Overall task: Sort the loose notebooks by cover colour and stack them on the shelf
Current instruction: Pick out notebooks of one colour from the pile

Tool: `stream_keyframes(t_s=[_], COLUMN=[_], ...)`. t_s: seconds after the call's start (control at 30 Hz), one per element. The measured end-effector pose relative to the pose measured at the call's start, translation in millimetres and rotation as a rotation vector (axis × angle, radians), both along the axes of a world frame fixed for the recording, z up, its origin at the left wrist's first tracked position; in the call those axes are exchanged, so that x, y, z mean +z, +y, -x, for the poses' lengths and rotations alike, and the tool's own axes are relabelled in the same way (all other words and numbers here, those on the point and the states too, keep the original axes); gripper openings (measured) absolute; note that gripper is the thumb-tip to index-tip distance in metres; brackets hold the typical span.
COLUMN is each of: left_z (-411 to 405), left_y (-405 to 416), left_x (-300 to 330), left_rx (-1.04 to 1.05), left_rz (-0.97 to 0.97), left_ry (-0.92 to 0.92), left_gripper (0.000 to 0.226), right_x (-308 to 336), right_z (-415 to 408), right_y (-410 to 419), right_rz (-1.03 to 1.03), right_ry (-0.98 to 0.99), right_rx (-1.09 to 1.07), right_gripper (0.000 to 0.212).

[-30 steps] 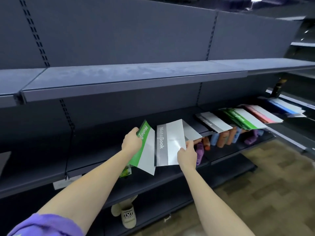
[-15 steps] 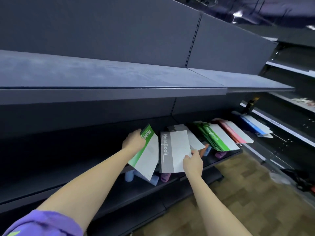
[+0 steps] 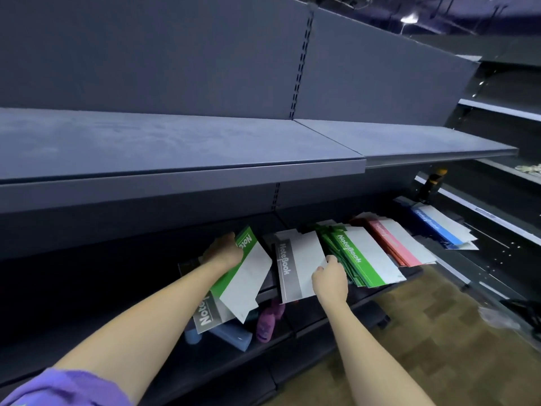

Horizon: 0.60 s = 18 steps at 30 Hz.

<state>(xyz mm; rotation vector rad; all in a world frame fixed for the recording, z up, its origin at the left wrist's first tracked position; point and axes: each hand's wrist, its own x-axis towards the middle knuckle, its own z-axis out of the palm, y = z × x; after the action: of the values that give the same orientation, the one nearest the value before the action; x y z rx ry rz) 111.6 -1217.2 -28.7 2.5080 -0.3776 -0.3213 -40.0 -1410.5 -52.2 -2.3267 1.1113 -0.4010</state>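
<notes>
While gripped by each hand, green notebook (image 3: 243, 276) left, grey notebook (image 3: 298, 268) right.

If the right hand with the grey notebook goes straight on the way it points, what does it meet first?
Probably the green notebook stack just beyond the right hand and its grey notebook; depth is unclear.

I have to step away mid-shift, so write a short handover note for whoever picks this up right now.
Left hand: grips a green notebook, with a grey notebook under it.
Right hand: pinches the grey notebook on the middle shelf by its lower right edge.
Done: green stack, red stack and blue stack lie further right.
Left: settle the grey one in its place, add the green one to the green stack, place the second grey.
</notes>
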Motion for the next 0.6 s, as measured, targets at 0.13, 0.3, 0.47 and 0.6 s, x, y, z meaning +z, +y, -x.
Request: stream_keyframes(t_s=[0.13, 0.3, 0.47, 0.6], left_z=[-2, 5, 21, 44], left_y=[-14, -23, -27, -20], left_x=[2, 7, 12, 9], left_rx=[0.07, 0.173, 0.325, 0.507], left_rz=[-0.031, -0.097, -0.037, 0.12], left_ry=[-0.001, -0.01, 0.017, 0.055], left_gripper=[0.022, 0.042, 0.049, 0.057], right_x=[-7, -17, -20, -25], right_z=[-19, -32, -44, -50], right_y=[-25, -44, -49, -37], right_rz=[0.072, 0.251, 0.305, 0.275], right_ry=[0.166, 0.392, 0.373, 0.262], right_rx=[0.197, 0.391, 0.548, 0.718], right_gripper=[0.044, 0.04, 0.039, 0.037])
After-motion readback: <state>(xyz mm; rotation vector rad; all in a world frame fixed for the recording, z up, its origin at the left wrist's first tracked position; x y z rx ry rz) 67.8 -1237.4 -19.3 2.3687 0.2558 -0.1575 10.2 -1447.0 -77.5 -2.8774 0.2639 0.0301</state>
